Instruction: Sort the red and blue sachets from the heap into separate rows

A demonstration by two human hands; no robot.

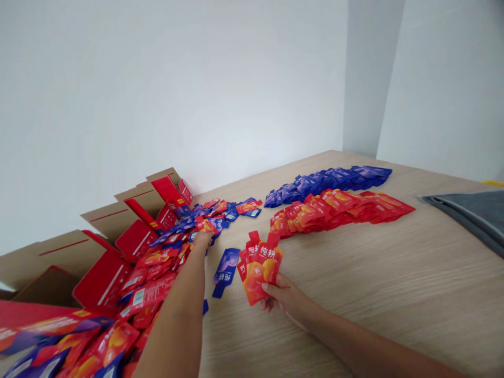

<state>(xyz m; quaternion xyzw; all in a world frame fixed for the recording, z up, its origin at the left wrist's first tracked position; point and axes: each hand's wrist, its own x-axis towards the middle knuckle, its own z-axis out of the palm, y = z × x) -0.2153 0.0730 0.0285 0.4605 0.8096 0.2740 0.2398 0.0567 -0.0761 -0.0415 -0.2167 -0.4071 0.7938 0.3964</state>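
Note:
My right hand (284, 297) is closed on a fanned bunch of red sachets (260, 265), held upright just above the wooden table (394, 283). My left hand (202, 239) reaches forward into a loose heap of red and blue sachets (165, 262); its fingers are buried in the heap and do not show. A single blue sachet (225, 270) lies flat between the two hands. Farther back lie a sorted row of red sachets (338, 209) and, behind it, a row of blue sachets (326, 181).
Several opened red-and-brown cartons (129, 220) stand along the left by the white wall. A grey cloth (472, 215) lies at the right edge of the table.

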